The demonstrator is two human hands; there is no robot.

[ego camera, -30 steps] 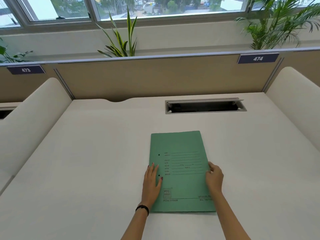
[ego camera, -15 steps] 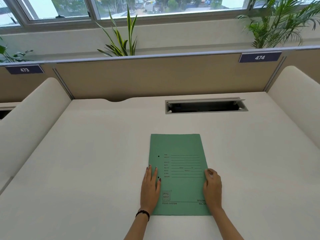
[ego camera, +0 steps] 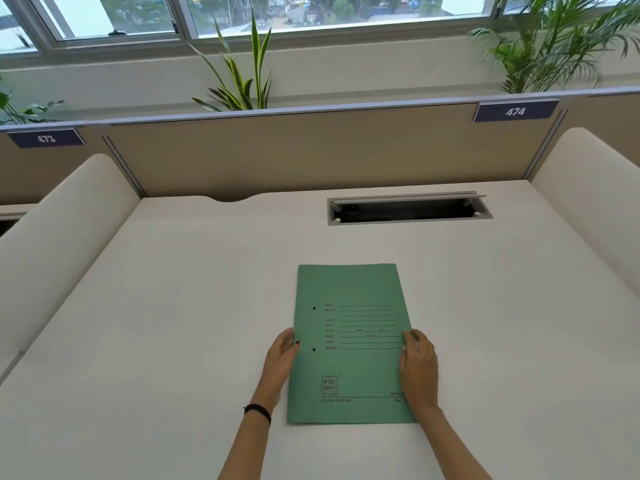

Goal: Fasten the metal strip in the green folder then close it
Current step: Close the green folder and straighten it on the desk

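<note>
The green folder [ego camera: 349, 362] lies shut and flat on the white desk [ego camera: 173, 323], its printed cover facing up and two small holes near its left edge. The metal strip is hidden inside. My left hand [ego camera: 282, 358] is turned on its side against the folder's left edge, thumb on the cover beside the lower hole. My right hand [ego camera: 419, 368] rests over the right edge, fingers curled at the rim of the cover.
An open cable slot [ego camera: 408, 209] is sunk into the desk behind the folder. Rounded white dividers [ego camera: 62, 237] rise on both sides, and a beige partition [ego camera: 311, 150] closes the back. Plants stand behind it.
My left hand has slid off the cover, where it lay flat, to the folder's left edge. My right hand has drawn back slightly along the right edge.
</note>
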